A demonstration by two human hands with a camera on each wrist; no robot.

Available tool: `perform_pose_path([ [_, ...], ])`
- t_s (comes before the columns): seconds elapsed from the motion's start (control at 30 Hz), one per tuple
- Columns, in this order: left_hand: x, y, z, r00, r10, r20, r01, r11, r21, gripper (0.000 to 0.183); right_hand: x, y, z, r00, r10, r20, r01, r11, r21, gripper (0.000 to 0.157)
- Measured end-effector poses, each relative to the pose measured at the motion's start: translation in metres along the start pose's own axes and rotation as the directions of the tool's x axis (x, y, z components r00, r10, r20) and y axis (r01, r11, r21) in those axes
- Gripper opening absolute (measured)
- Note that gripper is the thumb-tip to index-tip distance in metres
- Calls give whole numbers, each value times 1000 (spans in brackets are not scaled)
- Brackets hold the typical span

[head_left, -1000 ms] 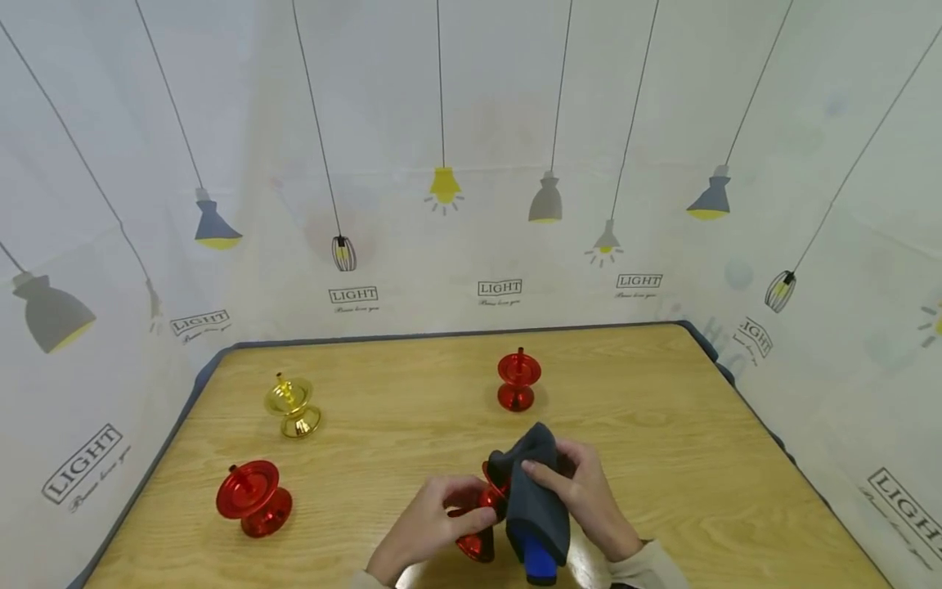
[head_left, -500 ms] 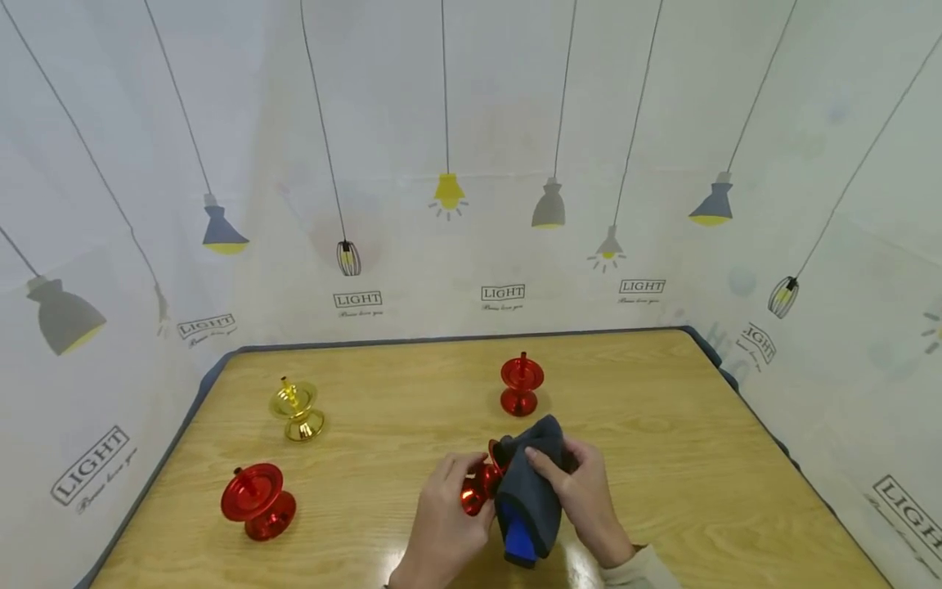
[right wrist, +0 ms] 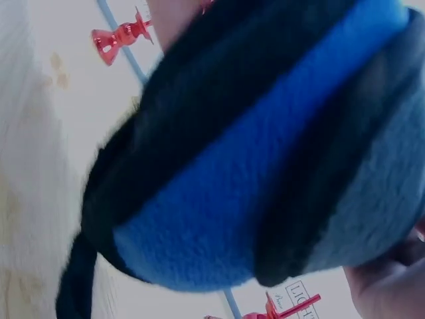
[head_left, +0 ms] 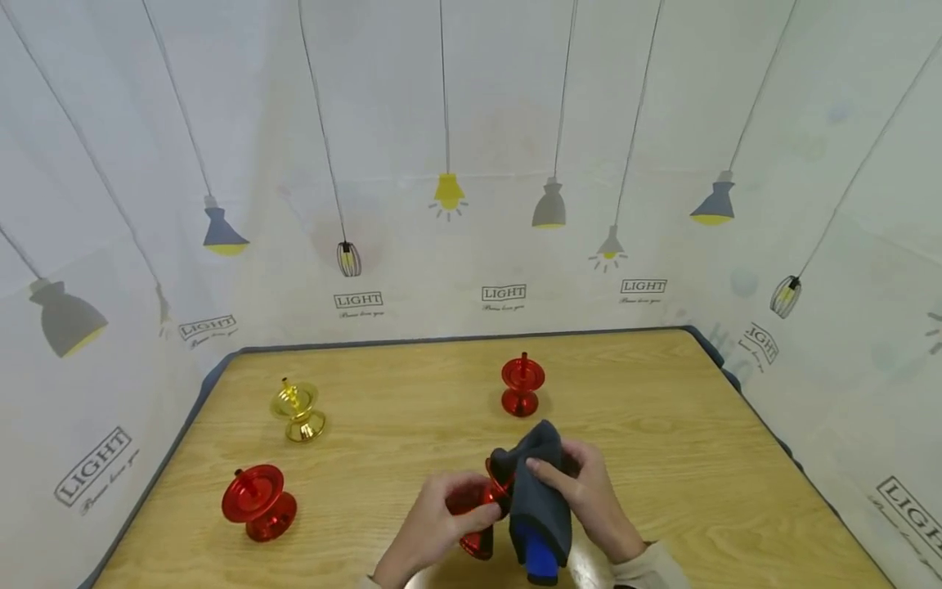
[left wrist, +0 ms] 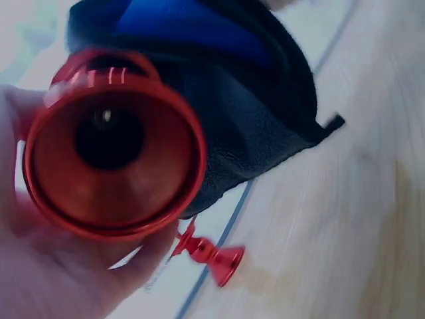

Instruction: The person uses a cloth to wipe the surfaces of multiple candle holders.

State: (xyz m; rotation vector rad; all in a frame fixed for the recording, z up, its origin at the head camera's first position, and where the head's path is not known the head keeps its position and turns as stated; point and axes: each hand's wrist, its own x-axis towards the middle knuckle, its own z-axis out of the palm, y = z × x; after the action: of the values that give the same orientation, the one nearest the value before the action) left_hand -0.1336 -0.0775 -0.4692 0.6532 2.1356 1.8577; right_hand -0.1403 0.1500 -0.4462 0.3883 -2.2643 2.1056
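Note:
My left hand (head_left: pixel 427 523) grips a shiny red candle holder (head_left: pixel 478 541) by its lower part, thumb and fingers around it. In the left wrist view the hollow underside of its base (left wrist: pixel 159 183) faces the camera. My right hand (head_left: pixel 594 501) pinches a folded dark grey cloth (head_left: pixel 540 495) with a blue side, thumb on top. The cloth covers much of the holder's dish, which it meets on the right. Blue fleece and dark edging of the cloth fill most of the right wrist view; the fingers behind it are hidden.
Another red candle holder (head_left: pixel 521 384) stands farther back on the wooden table (head_left: pixel 397 401). At the left are a gold candle holder (head_left: pixel 300 411) and one more red candle holder (head_left: pixel 259 503). A white curtain (head_left: pixel 412 106) printed with lamps encloses the table's back and sides.
My left hand turned and raised the candle holder's base half a second ago, then brought it back down. The cloth shifted left with my right hand and returned right.

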Motion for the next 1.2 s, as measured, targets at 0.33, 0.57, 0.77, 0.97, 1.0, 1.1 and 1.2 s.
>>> perform_pose_path([
  [0.33, -5, 2, 15, 996, -20, -89, 30, 994, 109, 37, -2, 5, -7, 998, 56, -12, -56, 998, 1, 25],
  [0.57, -5, -3, 37, 930, 230, -286, -42, 841, 539, 43, -3, 9, 0, 987, 91, -135, -92, 996, 5, 23],
  [0.77, -2, -1, 29, 976, 21, -219, 30, 974, 225, 35, -1, 7, -5, 989, 115, -91, -115, 993, 9, 25],
  [0.97, -3, -1, 14, 995, -82, -64, 79, 996, -40, 31, 1, 5, -13, 991, 124, -47, -121, 991, 62, 21],
  [1.0, -3, -1, 12, 994, -84, -70, 79, 994, -78, 32, 1, 5, -14, 991, 119, -67, -114, 991, 77, 19],
  [1.1, -2, 4, 10, 981, -103, -166, 75, 983, -167, 35, 1, 4, -15, 986, 60, -153, -48, 996, 79, 19],
  [1.2, 0, 11, 11, 946, -97, -310, 41, 982, -182, 30, 1, 2, -14, 976, -140, -168, 140, 990, -9, 33],
])
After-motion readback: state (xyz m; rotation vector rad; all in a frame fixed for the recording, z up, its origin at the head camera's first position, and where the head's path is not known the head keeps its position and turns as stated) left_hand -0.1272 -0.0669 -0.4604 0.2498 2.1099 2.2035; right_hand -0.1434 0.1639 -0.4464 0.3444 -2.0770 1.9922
